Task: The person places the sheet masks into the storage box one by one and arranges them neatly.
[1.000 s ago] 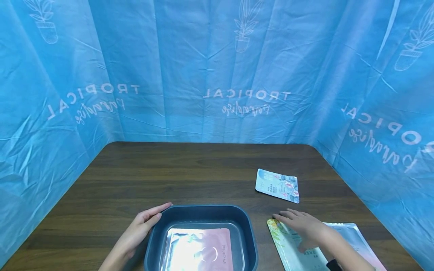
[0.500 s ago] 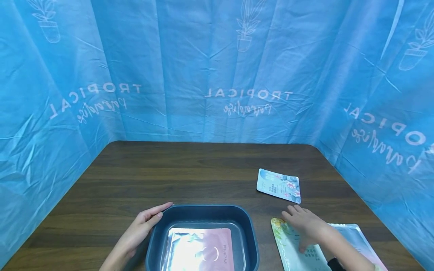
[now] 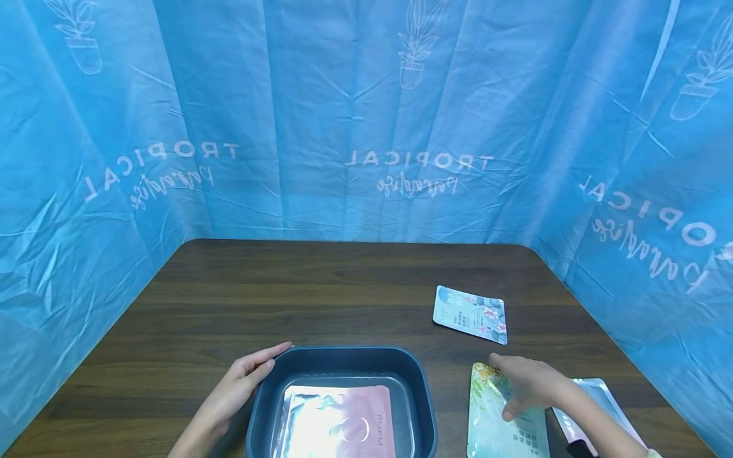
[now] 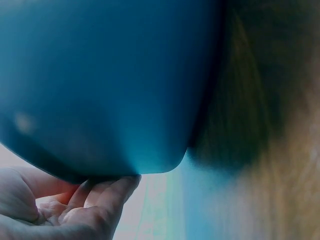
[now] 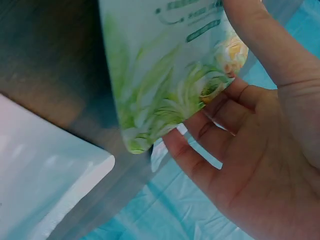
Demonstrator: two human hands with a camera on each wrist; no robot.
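Observation:
In the head view my left hand (image 3: 240, 381) holds the far left corner of a dark blue plastic tray (image 3: 424, 407), thumb at the rim. The left wrist view has its fingers (image 4: 107, 197) against the tray's outer wall (image 4: 125, 100). A pink and silver PMPM sheet mask packet (image 3: 366, 420) lies inside the tray. My right hand (image 3: 529, 381) pinches the end of a pale green sheet mask packet (image 3: 498, 420) with a plant print. In the right wrist view the thumb is over its printed face and the fingers (image 5: 195, 155) are under it.
A small light blue floral packet (image 3: 469, 315) lies on the dark wooden table (image 3: 321, 286), beyond my right hand. Another blue and pink packet (image 3: 601, 401) lies partly behind my right forearm. Blue printed curtains (image 3: 366, 114) enclose the back and sides.
My right hand has taken the end of the green packet between thumb and fingers. The packet has shifted right and turned straighter, its far end raised. The left hand and tray stay put.

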